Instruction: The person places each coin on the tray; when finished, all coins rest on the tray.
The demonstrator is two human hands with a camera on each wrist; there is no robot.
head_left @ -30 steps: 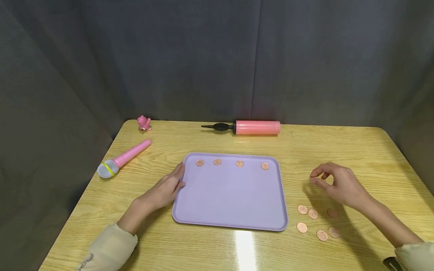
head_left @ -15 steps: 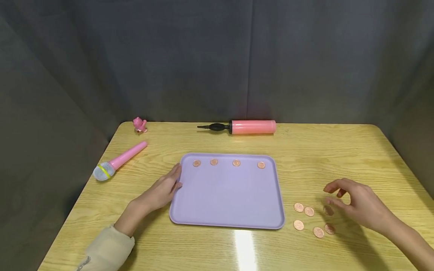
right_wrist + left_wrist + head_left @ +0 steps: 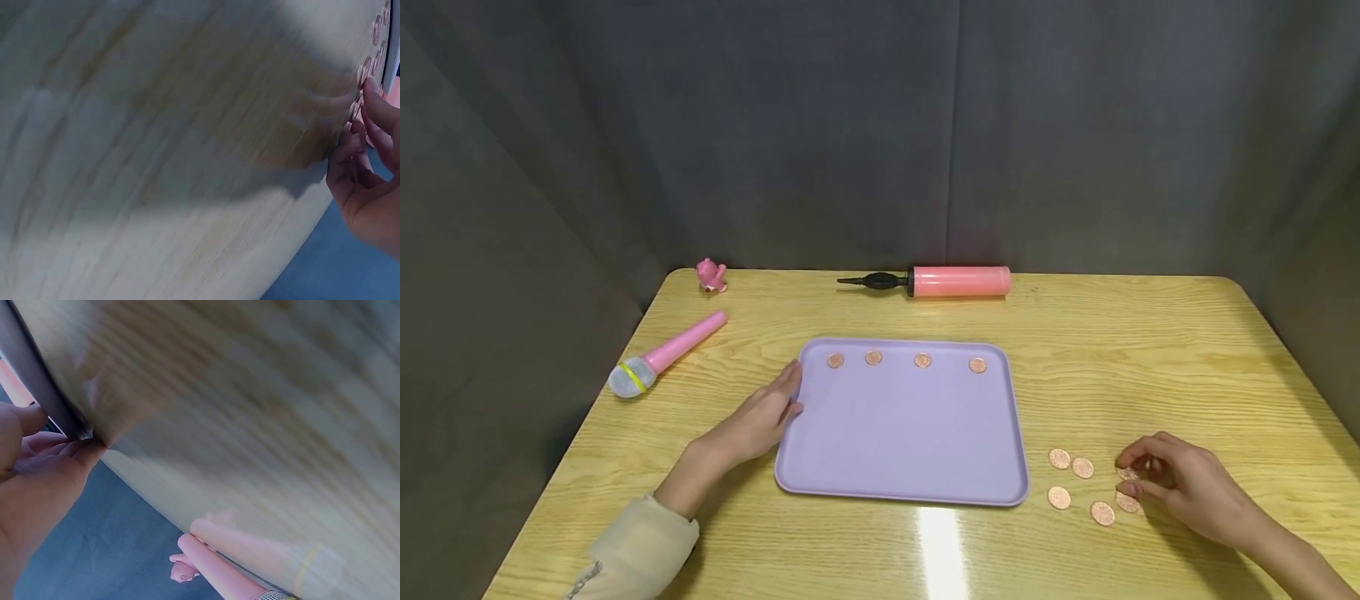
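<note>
A lilac tray (image 3: 902,433) lies mid-table, with several copper-coloured coins (image 3: 922,360) in a row along its far side. My left hand (image 3: 760,423) grips the tray's left rim, thumb over the edge and fingers along the outside; the left wrist view shows this hand (image 3: 50,469) at the rim too. To the right of the tray lie several loose coins (image 3: 1059,498). Down at the rightmost of these, my right hand (image 3: 1191,487) has its thumb and forefinger on either side of one coin (image 3: 1127,473), which lies at table level. Whether both fingertips touch it is hard to tell.
At the back stands out a pink hand pump (image 3: 961,282) with a black nozzle, lying on its side. A pink toy microphone (image 3: 666,354) and a small pink figurine (image 3: 711,275) are at the left. Dark curtains (image 3: 820,133) surround the wooden table (image 3: 1135,350).
My right hand has come down and toward me, from beside the tray to the loose coins. The left hand keeps its hold on the tray rim. The head view has shifted slightly.
</note>
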